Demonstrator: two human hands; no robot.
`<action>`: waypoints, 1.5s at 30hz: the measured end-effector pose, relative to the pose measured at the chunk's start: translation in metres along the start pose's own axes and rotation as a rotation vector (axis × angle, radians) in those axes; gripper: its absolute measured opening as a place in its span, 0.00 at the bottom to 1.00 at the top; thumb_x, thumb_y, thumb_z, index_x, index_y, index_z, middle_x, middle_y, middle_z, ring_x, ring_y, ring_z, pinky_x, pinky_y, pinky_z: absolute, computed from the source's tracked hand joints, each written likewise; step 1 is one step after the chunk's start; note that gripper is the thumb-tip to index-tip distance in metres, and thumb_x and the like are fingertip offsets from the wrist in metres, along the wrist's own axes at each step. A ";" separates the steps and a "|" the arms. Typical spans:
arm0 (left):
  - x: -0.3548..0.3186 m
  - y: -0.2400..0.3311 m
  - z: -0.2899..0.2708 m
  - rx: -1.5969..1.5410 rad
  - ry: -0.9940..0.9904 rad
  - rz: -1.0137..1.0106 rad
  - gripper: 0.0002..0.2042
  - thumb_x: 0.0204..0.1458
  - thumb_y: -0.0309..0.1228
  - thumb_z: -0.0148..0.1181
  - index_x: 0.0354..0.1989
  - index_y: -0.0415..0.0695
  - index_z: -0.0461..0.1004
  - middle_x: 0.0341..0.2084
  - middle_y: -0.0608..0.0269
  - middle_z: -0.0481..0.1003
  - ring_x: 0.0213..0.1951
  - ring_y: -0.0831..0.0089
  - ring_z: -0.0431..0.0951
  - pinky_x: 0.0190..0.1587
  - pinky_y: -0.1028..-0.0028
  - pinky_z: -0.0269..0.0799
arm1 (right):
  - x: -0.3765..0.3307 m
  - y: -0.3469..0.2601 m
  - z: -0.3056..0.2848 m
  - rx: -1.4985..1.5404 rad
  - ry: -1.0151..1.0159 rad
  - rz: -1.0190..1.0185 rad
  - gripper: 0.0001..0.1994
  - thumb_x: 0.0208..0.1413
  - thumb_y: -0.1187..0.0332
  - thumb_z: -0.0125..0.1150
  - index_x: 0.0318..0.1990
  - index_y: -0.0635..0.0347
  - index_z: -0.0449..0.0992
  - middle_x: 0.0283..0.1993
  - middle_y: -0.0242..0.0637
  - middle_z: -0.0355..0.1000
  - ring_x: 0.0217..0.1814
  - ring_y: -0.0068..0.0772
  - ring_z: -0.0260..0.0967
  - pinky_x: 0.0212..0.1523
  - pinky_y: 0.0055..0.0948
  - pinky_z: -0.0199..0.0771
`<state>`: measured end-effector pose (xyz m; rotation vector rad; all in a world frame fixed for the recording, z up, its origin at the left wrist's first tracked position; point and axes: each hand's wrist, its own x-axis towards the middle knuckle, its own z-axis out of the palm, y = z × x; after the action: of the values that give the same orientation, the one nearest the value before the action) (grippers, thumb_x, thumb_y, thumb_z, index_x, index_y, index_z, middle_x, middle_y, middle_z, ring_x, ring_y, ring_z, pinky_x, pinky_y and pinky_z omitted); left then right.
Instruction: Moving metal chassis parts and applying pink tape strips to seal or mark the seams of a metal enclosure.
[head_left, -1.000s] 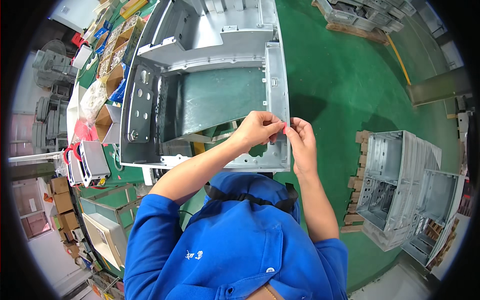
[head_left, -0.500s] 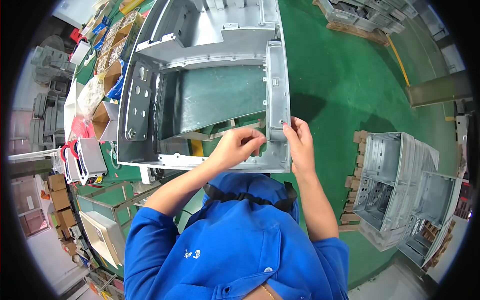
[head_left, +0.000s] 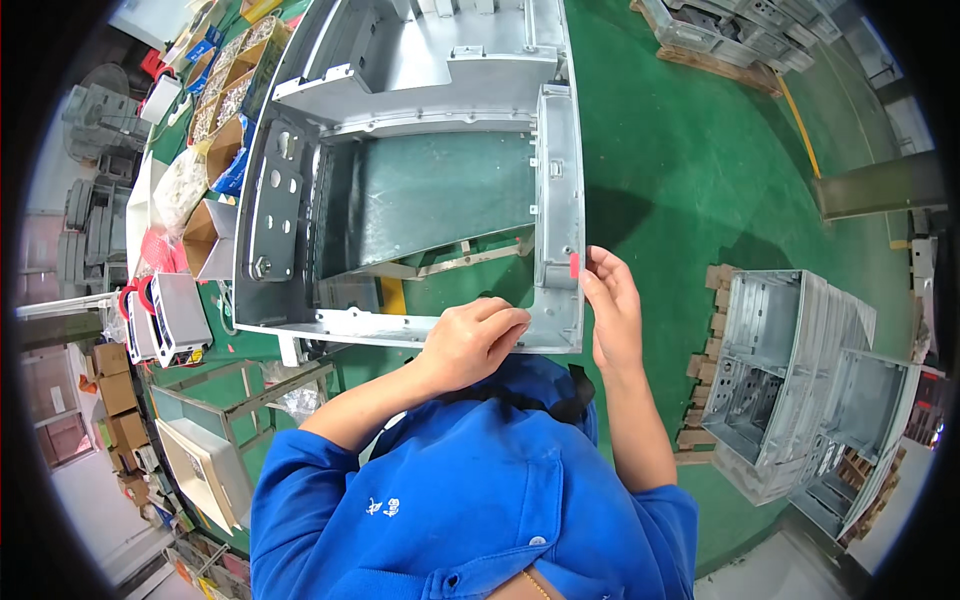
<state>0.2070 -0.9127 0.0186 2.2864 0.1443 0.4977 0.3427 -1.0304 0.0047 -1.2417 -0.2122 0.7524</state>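
Note:
A large grey metal cabinet frame (head_left: 455,100) with a wide rectangular opening lies in front of me. My left hand (head_left: 474,342) is closed at its near edge, thumb and fingers pressed together; whatever they hold, if anything, is hidden. At the frame's right side, my right hand (head_left: 612,308) pinches a small red strip (head_left: 574,265) by the outer edge of the raised side channel (head_left: 559,190). A perforated plate (head_left: 277,205) with round holes runs along the left inner wall, away from both hands.
Boxes of small hardware (head_left: 232,100) and an open cardboard box (head_left: 207,240) line the left. A white device with red handles (head_left: 180,318) sits nearer. To the right, grey metal housings (head_left: 765,370) stand on a wooden pallet (head_left: 700,400); more housings lie far right.
My left hand has drawn back from the opening's near right corner to the near edge. My right hand has shifted slightly nearer and outward, and more of the red strip shows.

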 end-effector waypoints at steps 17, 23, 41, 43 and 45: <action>0.002 0.002 0.003 0.096 0.005 0.030 0.06 0.40 0.22 0.58 0.28 0.41 0.71 0.17 0.61 0.69 0.19 0.65 0.71 0.20 0.70 0.65 | 0.014 0.007 0.008 -0.050 0.035 0.033 0.18 0.49 0.74 0.52 0.47 0.70 0.59 0.40 0.37 0.64 0.40 0.21 0.60 0.43 0.22 0.61; 0.002 0.003 0.004 0.132 0.019 0.020 0.06 0.40 0.22 0.57 0.28 0.41 0.71 0.17 0.61 0.69 0.19 0.65 0.70 0.20 0.70 0.65 | 0.007 0.003 0.003 0.061 -0.018 0.037 0.18 0.49 0.73 0.52 0.47 0.70 0.59 0.41 0.39 0.64 0.41 0.22 0.61 0.45 0.23 0.61; 0.006 0.008 0.010 0.203 0.011 -0.096 0.04 0.41 0.23 0.57 0.27 0.40 0.71 0.16 0.60 0.68 0.19 0.64 0.70 0.20 0.70 0.65 | 0.006 0.031 -0.043 0.082 0.140 0.121 0.10 0.53 0.70 0.48 0.42 0.62 0.67 0.34 0.28 0.65 0.36 0.18 0.60 0.35 0.18 0.58; 0.007 0.007 0.012 0.218 0.014 -0.103 0.04 0.41 0.24 0.57 0.27 0.41 0.71 0.17 0.60 0.68 0.20 0.63 0.70 0.20 0.69 0.65 | 0.001 0.035 -0.045 0.023 0.144 0.081 0.10 0.53 0.71 0.49 0.42 0.63 0.67 0.35 0.29 0.65 0.35 0.18 0.60 0.36 0.18 0.59; 0.008 0.008 0.013 0.240 0.021 -0.106 0.04 0.41 0.24 0.57 0.27 0.41 0.71 0.17 0.60 0.69 0.20 0.63 0.70 0.20 0.69 0.65 | -0.003 0.040 -0.043 -0.011 0.147 0.009 0.09 0.52 0.74 0.48 0.41 0.64 0.67 0.36 0.31 0.64 0.36 0.19 0.60 0.38 0.19 0.60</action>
<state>0.2187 -0.9250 0.0184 2.4913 0.3504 0.4699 0.3474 -1.0606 -0.0452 -1.3037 -0.0906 0.6657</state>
